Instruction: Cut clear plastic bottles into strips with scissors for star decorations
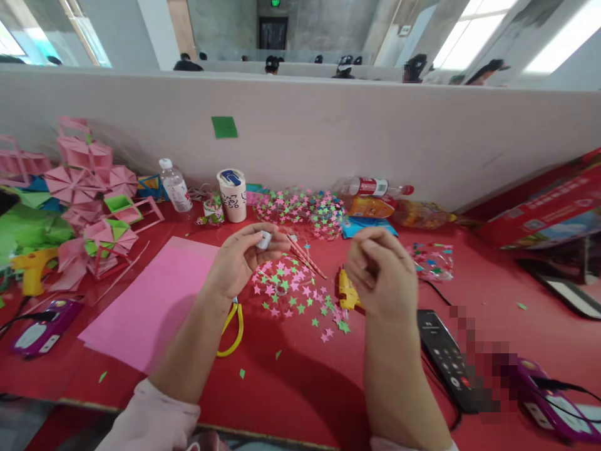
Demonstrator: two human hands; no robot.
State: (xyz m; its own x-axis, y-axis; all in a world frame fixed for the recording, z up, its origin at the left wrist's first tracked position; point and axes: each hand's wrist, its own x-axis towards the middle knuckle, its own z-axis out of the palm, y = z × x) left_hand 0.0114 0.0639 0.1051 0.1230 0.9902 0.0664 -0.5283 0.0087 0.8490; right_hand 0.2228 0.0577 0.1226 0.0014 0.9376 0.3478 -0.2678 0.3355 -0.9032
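Observation:
My left hand (237, 263) is raised over the table with its palm partly up. Thumb and fingers pinch a small white block-like object (263, 239) whose kind I cannot make out. To the right, my right hand (387, 279) is closed in a pinch, and whatever its fingertips hold is too small to tell. Between and below the hands lie loose pink and green paper stars (291, 300) and thin red striped sticks (305, 255). A yellow glue gun (347, 291) sits just left of my right hand. Yellow-handled scissors (240, 332) lie partly hidden below my left wrist.
Pink paper (145, 300) lies at left, near folded pink paper crafts (89, 181) and another yellow glue gun (32, 266). A water bottle (176, 188), a cup (233, 197) and star-filled clear shapes (326, 213) line the partition. A black phone-like device (444, 357) lies at right.

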